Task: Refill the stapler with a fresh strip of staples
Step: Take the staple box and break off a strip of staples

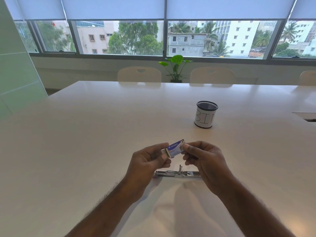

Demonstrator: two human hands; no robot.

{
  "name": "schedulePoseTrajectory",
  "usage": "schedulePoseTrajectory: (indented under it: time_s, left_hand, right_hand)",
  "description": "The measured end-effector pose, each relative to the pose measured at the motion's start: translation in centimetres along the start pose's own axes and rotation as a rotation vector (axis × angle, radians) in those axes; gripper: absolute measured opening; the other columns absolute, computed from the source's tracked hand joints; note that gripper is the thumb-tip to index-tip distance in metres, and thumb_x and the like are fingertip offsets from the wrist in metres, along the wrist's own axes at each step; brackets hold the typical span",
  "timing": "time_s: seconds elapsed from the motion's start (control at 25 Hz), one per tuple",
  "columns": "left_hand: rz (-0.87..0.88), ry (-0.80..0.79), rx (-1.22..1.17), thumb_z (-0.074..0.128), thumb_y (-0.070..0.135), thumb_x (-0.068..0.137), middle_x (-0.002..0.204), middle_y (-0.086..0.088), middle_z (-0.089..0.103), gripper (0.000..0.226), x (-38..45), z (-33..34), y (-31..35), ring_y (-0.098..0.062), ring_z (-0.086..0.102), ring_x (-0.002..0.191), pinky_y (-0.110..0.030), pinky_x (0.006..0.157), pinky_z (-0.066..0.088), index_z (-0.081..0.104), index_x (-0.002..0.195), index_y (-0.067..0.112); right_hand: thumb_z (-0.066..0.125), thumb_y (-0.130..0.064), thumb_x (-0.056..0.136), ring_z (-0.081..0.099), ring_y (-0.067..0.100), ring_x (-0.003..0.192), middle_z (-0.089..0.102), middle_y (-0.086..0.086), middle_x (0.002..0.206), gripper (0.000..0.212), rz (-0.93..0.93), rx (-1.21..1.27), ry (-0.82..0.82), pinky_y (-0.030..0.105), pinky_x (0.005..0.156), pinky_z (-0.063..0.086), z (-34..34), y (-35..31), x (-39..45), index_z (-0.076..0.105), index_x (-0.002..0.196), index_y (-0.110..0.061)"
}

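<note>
Small purple-and-white staple box (176, 148) held up above the table, between both hands, just beyond the stapler. Pinched at its right end by thumb and curled fingers of the right hand (203, 159); inner tray apparently slid a little out of the sleeve at the left end and gripped there by the left hand (150, 159), though blurred and partly hidden behind the fingers. Stapler (177, 173) lying opened flat on the table (85, 142) directly beneath the hands, bare metal, its ends covered by the two wrists, a small upright part showing at the middle. Glossy white tabletop, broad, with soft reflections of the forearms near the front edge. Farther back and to the right, well apart from the hands, a black mesh cup (206, 114) wrapped in white paper with hand-drawn letters. At the far right edge, a recessed panel (306, 115) set in the table. Beyond the far side, pale chairs (139, 74) pushed in, and between two of them a leafy green plant (176, 67). Behind, a long row of windows (119, 37) with roller blinds (112, 7) half lowered, buildings and trees outside. Pale green wall (15, 65) at the left.
</note>
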State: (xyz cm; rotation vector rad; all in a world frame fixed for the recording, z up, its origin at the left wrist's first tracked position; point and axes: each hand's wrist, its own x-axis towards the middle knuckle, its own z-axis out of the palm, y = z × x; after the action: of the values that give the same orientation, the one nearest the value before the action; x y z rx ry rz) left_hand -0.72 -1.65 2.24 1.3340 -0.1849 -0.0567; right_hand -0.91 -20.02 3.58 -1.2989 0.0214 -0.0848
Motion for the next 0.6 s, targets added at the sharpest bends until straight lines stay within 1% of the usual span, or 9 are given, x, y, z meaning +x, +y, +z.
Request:
schedulePoseTrajectory:
  time_s: [0.08, 0.2, 0.28, 0.32, 0.36, 0.4, 0.48, 0.6]
  left_hand:
    - [-0.030, -0.002, -0.019, 0.060, -0.007, 0.087, 0.087, -0.014, 0.077, 0.031, 0.07, 0.01, -0.20, -0.023, 0.068, 0.072, -0.032, 0.075, 0.061, 0.076, 0.103, 0.015]
    - [-0.077, 0.011, -0.066, 0.058, -0.005, 0.088, 0.087, -0.016, 0.076, 0.029, 0.15, 0.10, -0.31, -0.023, 0.067, 0.070, -0.032, 0.072, 0.060, 0.076, 0.100, 0.013]
    - [-0.089, 0.035, -0.079, 0.065, 0.009, 0.087, 0.086, -0.016, 0.076, 0.017, 0.08, 0.24, -0.26, -0.023, 0.067, 0.069, -0.032, 0.071, 0.060, 0.076, 0.099, 0.012]
    - [-0.082, 0.047, -0.064, 0.070, 0.019, 0.083, 0.085, -0.015, 0.077, 0.017, 0.04, 0.26, -0.26, -0.023, 0.067, 0.069, -0.033, 0.071, 0.060, 0.076, 0.098, 0.012]
    - [-0.075, 0.057, -0.041, 0.075, 0.028, 0.076, 0.084, -0.015, 0.077, 0.026, -0.03, 0.20, -0.31, -0.022, 0.067, 0.068, -0.033, 0.070, 0.061, 0.076, 0.097, 0.012]
    - [-0.072, 0.064, -0.020, 0.078, 0.031, 0.069, 0.082, -0.014, 0.077, 0.033, -0.04, 0.12, -0.37, -0.022, 0.068, 0.067, -0.032, 0.068, 0.061, 0.076, 0.096, 0.012]
    - [-0.079, 0.063, -0.027, 0.080, 0.027, 0.063, 0.079, -0.015, 0.076, 0.037, 0.08, -0.16, -0.47, -0.021, 0.068, 0.065, -0.029, 0.063, 0.060, 0.075, 0.096, 0.010]
    - [-0.102, 0.020, -0.111, 0.078, 0.018, 0.064, 0.079, -0.016, 0.075, 0.038, 0.38, -0.53, -0.53, -0.021, 0.068, 0.063, -0.026, 0.062, 0.058, 0.073, 0.099, 0.005]
  right_hand:
    - [0.072, -0.007, 0.080, 0.057, 0.020, 0.059, 0.071, 0.018, 0.072, 0.008, -0.001, -0.027, 0.023, 0.028, 0.055, 0.051, -0.06, 0.27, 0.05, 0.073, 0.077, 0.000]
    - [0.072, -0.007, 0.082, 0.057, 0.020, 0.059, 0.070, 0.019, 0.073, 0.010, -0.014, -0.056, 0.060, 0.028, 0.054, 0.051, 0.11, 0.48, 0.07, 0.072, 0.079, 0.003]
    - [0.072, -0.007, 0.081, 0.057, 0.019, 0.058, 0.069, 0.020, 0.072, 0.011, -0.027, -0.064, 0.075, 0.027, 0.053, 0.051, 0.36, 0.60, -0.06, 0.071, 0.080, 0.004]
    - [0.072, -0.007, 0.081, 0.057, 0.019, 0.057, 0.070, 0.020, 0.072, 0.011, -0.032, -0.072, 0.076, 0.027, 0.053, 0.051, 0.49, 0.64, -0.13, 0.071, 0.080, 0.004]
    - [0.072, -0.007, 0.081, 0.058, 0.019, 0.057, 0.070, 0.019, 0.072, 0.011, -0.033, -0.081, 0.074, 0.028, 0.053, 0.052, 0.59, 0.72, -0.23, 0.070, 0.081, 0.004]
    - [0.072, -0.007, 0.082, 0.058, 0.019, 0.058, 0.070, 0.019, 0.071, 0.011, -0.033, -0.088, 0.069, 0.028, 0.053, 0.052, 0.68, 0.76, -0.30, 0.070, 0.081, 0.004]
    - [0.071, -0.008, 0.082, 0.058, 0.020, 0.058, 0.070, 0.018, 0.071, 0.013, -0.028, -0.094, 0.057, 0.028, 0.053, 0.052, 0.77, 0.81, -0.40, 0.070, 0.082, 0.004]
    - [0.071, -0.009, 0.081, 0.058, 0.019, 0.058, 0.069, 0.019, 0.072, 0.014, -0.019, -0.077, 0.061, 0.027, 0.053, 0.052, 0.70, 0.69, -0.37, 0.070, 0.083, 0.005]
